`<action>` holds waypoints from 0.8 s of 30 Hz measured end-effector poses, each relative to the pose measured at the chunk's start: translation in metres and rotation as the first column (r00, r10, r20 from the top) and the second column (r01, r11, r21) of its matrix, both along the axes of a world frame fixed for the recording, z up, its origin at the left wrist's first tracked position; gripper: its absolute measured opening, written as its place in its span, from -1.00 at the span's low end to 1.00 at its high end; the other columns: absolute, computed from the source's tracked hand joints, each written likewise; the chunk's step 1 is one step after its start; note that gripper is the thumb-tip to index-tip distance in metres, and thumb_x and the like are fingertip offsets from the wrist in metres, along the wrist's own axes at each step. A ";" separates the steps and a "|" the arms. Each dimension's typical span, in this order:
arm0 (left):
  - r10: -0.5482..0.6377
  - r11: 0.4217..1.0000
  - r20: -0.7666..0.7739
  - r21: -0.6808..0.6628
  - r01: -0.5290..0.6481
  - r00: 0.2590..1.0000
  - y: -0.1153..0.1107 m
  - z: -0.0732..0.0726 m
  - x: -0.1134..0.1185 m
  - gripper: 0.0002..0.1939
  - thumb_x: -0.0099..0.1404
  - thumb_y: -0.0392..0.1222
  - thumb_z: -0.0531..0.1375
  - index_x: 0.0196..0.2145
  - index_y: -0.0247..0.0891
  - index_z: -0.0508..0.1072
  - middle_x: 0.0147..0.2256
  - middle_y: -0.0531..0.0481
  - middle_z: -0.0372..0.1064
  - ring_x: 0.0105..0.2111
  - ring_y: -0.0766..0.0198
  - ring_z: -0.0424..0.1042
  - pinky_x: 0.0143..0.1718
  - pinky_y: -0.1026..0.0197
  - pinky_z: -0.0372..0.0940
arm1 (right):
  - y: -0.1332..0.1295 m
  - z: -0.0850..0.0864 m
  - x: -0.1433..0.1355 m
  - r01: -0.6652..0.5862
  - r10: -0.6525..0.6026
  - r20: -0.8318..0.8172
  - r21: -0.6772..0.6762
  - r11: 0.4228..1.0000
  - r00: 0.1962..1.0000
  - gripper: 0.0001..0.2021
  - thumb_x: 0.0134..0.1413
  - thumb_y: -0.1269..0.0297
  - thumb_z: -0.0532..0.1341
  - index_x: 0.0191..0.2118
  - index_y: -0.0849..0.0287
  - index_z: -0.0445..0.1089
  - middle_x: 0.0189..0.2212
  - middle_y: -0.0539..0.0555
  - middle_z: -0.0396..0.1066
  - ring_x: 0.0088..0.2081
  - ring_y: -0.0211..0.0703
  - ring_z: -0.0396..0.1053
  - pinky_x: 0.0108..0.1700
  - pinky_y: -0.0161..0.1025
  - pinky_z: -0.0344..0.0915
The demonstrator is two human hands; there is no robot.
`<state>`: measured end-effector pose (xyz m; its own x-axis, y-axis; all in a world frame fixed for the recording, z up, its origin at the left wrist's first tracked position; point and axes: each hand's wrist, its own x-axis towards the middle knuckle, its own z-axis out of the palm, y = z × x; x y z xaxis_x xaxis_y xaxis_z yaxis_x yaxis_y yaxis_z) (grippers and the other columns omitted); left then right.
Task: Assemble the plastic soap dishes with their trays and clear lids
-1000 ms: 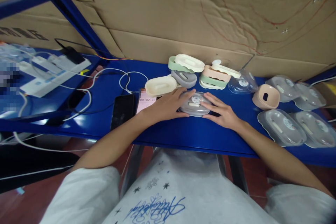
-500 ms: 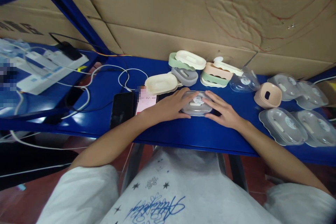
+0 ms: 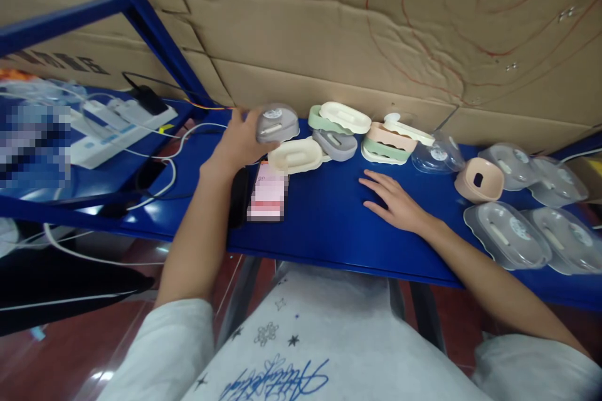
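A grey dish with a clear lid (image 3: 277, 124) stands at the back left of the blue table. My left hand (image 3: 242, 141) is against its left side, fingers curved around that edge, some of them hidden. My right hand (image 3: 392, 200) rests over the table with its fingers spread and nothing in them. A cream tray (image 3: 297, 155) lies just in front of the lidded dish. Behind my right hand are a stack of pink and green rings (image 3: 388, 141) and, left of it, a grey dish (image 3: 336, 144) below a cream tray (image 3: 345, 117).
A lit phone (image 3: 267, 197) and a dark phone (image 3: 239, 197) lie near my left forearm. On the right are a pink cup (image 3: 478, 180), clear lids (image 3: 438, 153) and several lidded grey dishes (image 3: 508, 235). A power strip (image 3: 126, 135) with cables is at the left.
The lidded grey dish has moved with my left hand from the table's middle to the back left. My right hand has let go of it and stays near its former place.
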<state>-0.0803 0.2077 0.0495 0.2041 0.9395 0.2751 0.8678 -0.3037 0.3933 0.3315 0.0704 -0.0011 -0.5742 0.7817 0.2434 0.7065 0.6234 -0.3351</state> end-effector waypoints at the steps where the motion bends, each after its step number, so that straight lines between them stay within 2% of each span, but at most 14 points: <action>1: 0.008 0.999 0.001 -0.036 -0.008 1.000 0.004 -0.004 -0.001 -0.01 0.29 0.09 0.40 0.48 -0.40 0.12 0.40 -0.44 0.08 0.43 -0.34 0.13 0.42 -0.30 0.17 | 0.001 0.000 0.000 -0.002 0.002 0.010 0.000 1.000 1.000 -0.40 0.51 0.00 0.13 0.54 -0.09 0.09 0.52 0.21 0.11 0.50 0.20 0.13 0.45 0.34 0.22; 3: -0.001 0.998 -0.002 -0.069 0.000 1.000 0.008 -0.006 0.000 -0.03 0.37 0.13 0.33 0.49 -0.43 0.06 0.44 -0.48 0.02 0.47 -0.33 0.07 0.43 -0.31 0.14 | 0.002 0.001 -0.001 -0.004 0.003 0.019 0.015 1.000 1.000 -0.41 0.51 0.02 0.13 0.53 -0.06 0.11 0.51 0.22 0.12 0.50 0.20 0.14 0.45 0.35 0.22; 5: -0.012 1.000 -0.020 -0.021 0.012 1.000 0.003 0.000 0.003 -0.12 0.44 0.15 0.26 0.49 -0.37 0.07 0.46 -0.45 0.01 0.49 -0.33 0.01 0.43 -0.35 0.10 | 0.003 0.005 -0.003 0.005 -0.006 0.025 0.053 0.999 1.000 -0.44 0.51 0.04 0.12 0.51 -0.04 0.15 0.50 0.23 0.15 0.48 0.22 0.17 0.43 0.35 0.25; 7: -0.041 0.997 -0.054 0.059 0.045 0.998 -0.009 0.008 0.011 -0.30 0.49 0.12 0.21 0.41 -0.29 0.23 0.40 -0.38 0.16 0.45 -0.26 0.12 0.41 -0.30 0.15 | 0.006 0.011 -0.011 0.026 -0.029 0.026 0.117 0.993 0.999 -0.47 0.52 0.07 0.11 0.48 -0.02 0.21 0.46 0.22 0.23 0.45 0.22 0.22 0.41 0.33 0.27; 9: -0.146 0.985 -0.118 0.079 0.156 0.982 -0.024 0.015 0.021 -0.50 0.51 0.09 0.18 0.26 -0.23 0.40 0.25 -0.27 0.36 0.31 -0.13 0.34 0.34 -0.18 0.27 | 0.015 0.018 -0.025 0.067 -0.068 0.002 0.202 0.977 0.998 -0.52 0.52 0.12 0.09 0.43 0.01 0.30 0.38 0.20 0.36 0.41 0.20 0.29 0.40 0.31 0.29; 11: -0.270 0.959 -0.234 0.020 0.282 0.934 -0.037 0.017 0.034 -0.54 0.46 0.10 0.25 0.17 -0.21 0.48 0.16 -0.21 0.45 0.19 -0.10 0.45 0.26 -0.15 0.34 | 0.031 0.023 -0.043 0.121 -0.115 -0.037 0.273 0.954 0.993 -0.56 0.52 0.13 0.08 0.37 0.04 0.38 0.28 0.20 0.47 0.35 0.19 0.36 0.37 0.28 0.30; 13: -0.364 0.928 -0.351 -0.055 0.369 0.863 -0.045 0.015 0.045 -0.55 0.40 0.03 0.33 0.14 -0.23 0.51 0.14 -0.21 0.46 0.16 -0.14 0.47 0.24 -0.18 0.35 | 0.054 0.025 -0.062 0.180 -0.170 -0.060 0.309 0.934 0.984 -0.54 0.50 0.05 0.13 0.35 0.10 0.41 0.24 0.24 0.50 0.31 0.24 0.39 0.33 0.27 0.32; 15: -0.427 0.900 -0.416 -0.103 0.425 0.803 -0.049 0.013 0.054 -0.63 0.37 -0.09 0.34 0.09 -0.25 0.56 0.12 -0.21 0.48 0.13 -0.14 0.49 0.21 -0.15 0.36 | 0.078 0.024 -0.076 0.215 -0.215 -0.035 0.300 0.929 0.976 -0.46 0.43 -0.04 0.22 0.33 0.19 0.43 0.18 0.30 0.53 0.24 0.30 0.43 0.26 0.25 0.35; 17: -0.480 0.870 -0.422 -0.117 0.479 0.769 -0.051 0.014 0.059 -0.72 0.39 -0.17 0.31 0.03 -0.26 0.58 0.06 -0.20 0.51 0.08 -0.10 0.51 0.17 -0.10 0.37 | 0.098 0.023 -0.082 0.210 -0.223 0.016 0.269 0.940 0.975 -0.46 0.38 -0.07 0.29 0.25 0.22 0.50 0.07 0.32 0.59 0.13 0.30 0.49 0.18 0.23 0.39; 20: -0.570 0.808 -0.390 -0.104 0.580 0.723 -0.061 0.017 0.066 -0.77 0.44 -0.16 0.28 0.00 -0.25 0.58 0.04 -0.17 0.53 0.05 -0.06 0.51 0.12 -0.05 0.37 | 0.107 0.028 -0.071 0.144 -0.151 0.014 0.219 0.965 0.988 -0.58 0.39 -0.05 0.29 0.09 0.17 0.62 -0.05 0.24 0.65 -0.01 0.21 0.55 0.10 0.16 0.43; 24: -0.707 0.677 -0.339 -0.071 0.733 0.620 -0.090 0.010 0.087 -0.88 0.48 -0.19 0.27 -0.06 -0.21 0.56 -0.03 -0.10 0.54 -0.02 0.06 0.53 0.05 0.04 0.35 | 0.076 0.045 -0.034 0.122 -0.086 -0.202 0.174 0.977 0.976 -0.64 0.40 -0.07 0.28 0.07 0.02 0.64 -0.02 0.12 0.66 0.00 0.09 0.58 0.11 0.11 0.47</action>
<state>0.0065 0.1175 0.0592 0.8921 0.4351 0.1217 0.4257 -0.8997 0.0961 0.2976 0.1463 0.0440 -0.4205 0.7657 0.4867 0.7045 0.6135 -0.3567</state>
